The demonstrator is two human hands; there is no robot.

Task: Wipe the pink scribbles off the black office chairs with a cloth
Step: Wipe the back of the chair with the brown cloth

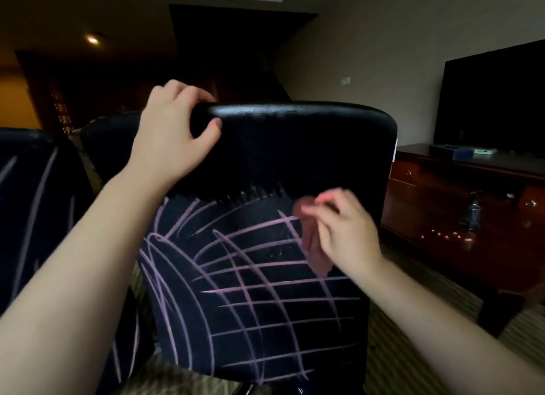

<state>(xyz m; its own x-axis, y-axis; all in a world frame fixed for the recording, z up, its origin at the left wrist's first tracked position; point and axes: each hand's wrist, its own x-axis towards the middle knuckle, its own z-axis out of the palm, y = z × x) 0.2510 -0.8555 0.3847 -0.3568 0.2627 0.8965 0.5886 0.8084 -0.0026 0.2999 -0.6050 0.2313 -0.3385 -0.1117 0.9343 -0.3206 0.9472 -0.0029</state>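
Observation:
A black office chair (295,155) stands with its back facing me, filling the middle of the view. Pink scribbles (259,282) cross the lower two thirds of the back in a grid; the top band is plain black. My left hand (174,132) grips the chair's top edge at its left corner, thumb in front. My right hand (345,232) holds a pinkish cloth (312,247) against the back's right side, at the upper edge of the scribbles; the hand and cloth are motion-blurred. A second black chair (32,203) with pink lines stands at the left.
A dark wooden cabinet (460,205) runs along the right wall, with a black television (492,99) and a small dark box (451,151) on it. Striped carpet (418,344) covers the floor. A third chair's top (112,126) shows behind the left hand.

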